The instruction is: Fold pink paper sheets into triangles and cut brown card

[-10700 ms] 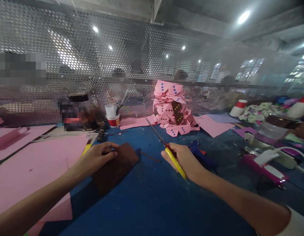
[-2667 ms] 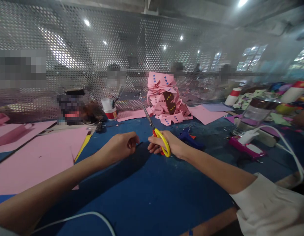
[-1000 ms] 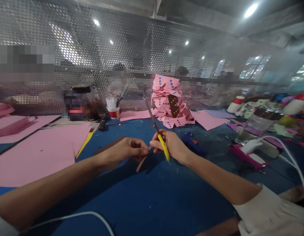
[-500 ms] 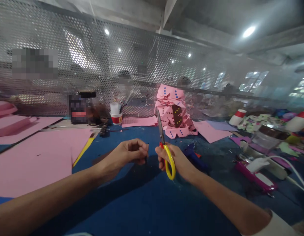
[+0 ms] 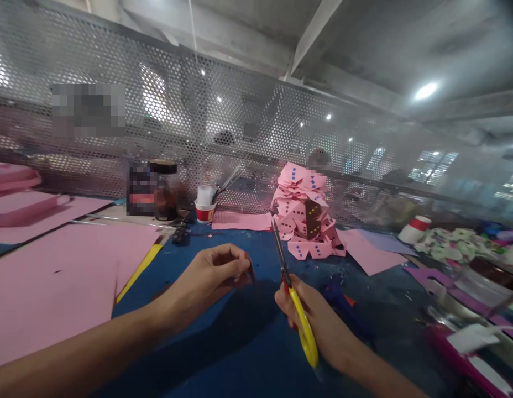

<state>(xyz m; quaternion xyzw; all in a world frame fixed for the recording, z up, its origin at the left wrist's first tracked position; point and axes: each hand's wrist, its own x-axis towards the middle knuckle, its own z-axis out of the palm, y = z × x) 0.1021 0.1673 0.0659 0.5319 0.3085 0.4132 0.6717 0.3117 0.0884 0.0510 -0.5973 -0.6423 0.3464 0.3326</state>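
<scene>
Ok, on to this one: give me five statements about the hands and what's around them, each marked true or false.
1. The right hand holds scissors. True.
2. The left hand holds nothing. False: the left hand pinches a thin dark strip.
3. The pink paper pile includes a brown piece with yellow marks. True.
4. The scissors' blades touch the strip. False: a gap shows between strip and blades.
5. The red-and-white cup left of the pile stands upright. True.
</scene>
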